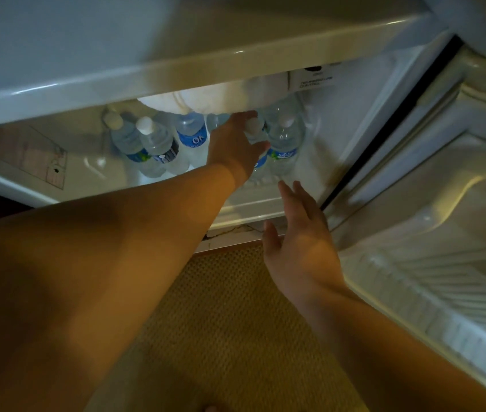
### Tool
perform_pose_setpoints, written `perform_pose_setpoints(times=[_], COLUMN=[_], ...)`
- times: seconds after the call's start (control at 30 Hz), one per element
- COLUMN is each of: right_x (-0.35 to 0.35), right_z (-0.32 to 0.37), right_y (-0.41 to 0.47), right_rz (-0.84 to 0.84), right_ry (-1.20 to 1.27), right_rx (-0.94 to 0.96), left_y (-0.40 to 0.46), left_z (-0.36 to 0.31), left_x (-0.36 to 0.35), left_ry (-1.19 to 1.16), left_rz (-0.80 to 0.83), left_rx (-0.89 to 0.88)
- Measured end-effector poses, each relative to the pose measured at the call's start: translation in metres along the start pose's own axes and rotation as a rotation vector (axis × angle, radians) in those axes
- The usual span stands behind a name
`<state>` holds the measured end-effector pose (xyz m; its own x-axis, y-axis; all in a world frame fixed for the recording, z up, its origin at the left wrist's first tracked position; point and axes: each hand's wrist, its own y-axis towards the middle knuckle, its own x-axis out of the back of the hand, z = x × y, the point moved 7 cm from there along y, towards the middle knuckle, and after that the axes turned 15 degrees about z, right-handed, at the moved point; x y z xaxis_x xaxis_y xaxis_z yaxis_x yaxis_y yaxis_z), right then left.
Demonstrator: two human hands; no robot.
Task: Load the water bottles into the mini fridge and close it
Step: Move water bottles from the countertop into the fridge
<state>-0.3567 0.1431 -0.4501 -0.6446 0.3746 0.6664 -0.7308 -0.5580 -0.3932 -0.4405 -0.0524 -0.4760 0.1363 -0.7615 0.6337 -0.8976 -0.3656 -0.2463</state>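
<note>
The white mini fridge [176, 60] stands open, its door [443, 233] swung wide to the right. Several clear water bottles with white caps and blue labels stand upright on its floor. My left hand [236, 144] reaches inside and is wrapped around one water bottle [255, 130] in the middle. A second bottle [285, 144] stands just right of it. Left of my hand stand more bottles [158, 144]. My right hand [298, 233] hovers open at the fridge's front lip, holding nothing.
A frosted white freezer box [206, 99] hangs over the bottles at the top of the cavity. The door's inner shelves [429, 292] jut out at the right. A woven tan mat [236, 322] covers the floor below. My bare knee fills the lower left.
</note>
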Motion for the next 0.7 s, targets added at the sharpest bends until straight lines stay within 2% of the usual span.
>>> perform_pose_setpoints(times=[0.13,0.2,0.33,0.43,0.57,0.7], right_x=[0.006,0.008,0.016,0.024,0.051,0.097], right_z=[0.005,0.012,0.033,0.050,0.088,0.147], right_y=[-0.008,-0.016,-0.045,-0.070,-0.120,-0.184], right_rz=[0.066,0.068,-0.049,-0.089,-0.127,-0.149], right_ry=[-0.058,-0.095,-0.158,-0.175,-0.201,-0.245], right_rx=[-0.037,0.003,0.170,0.236,0.340,0.393], left_y=[-0.025,-0.053,-0.129,-0.194,-0.280,-0.348], left_z=[-0.002,0.001,0.005,0.002,-0.034,-0.097], left_x=[0.003,0.007,0.020,0.041,0.085,0.144], left_ry=[-0.009,-0.010,0.067,0.097,0.202,0.253], left_rz=[0.026,0.004,-0.035,-0.063,-0.152,-0.172], left_rx=[0.032,0.067,0.045,0.102,0.040,0.008])
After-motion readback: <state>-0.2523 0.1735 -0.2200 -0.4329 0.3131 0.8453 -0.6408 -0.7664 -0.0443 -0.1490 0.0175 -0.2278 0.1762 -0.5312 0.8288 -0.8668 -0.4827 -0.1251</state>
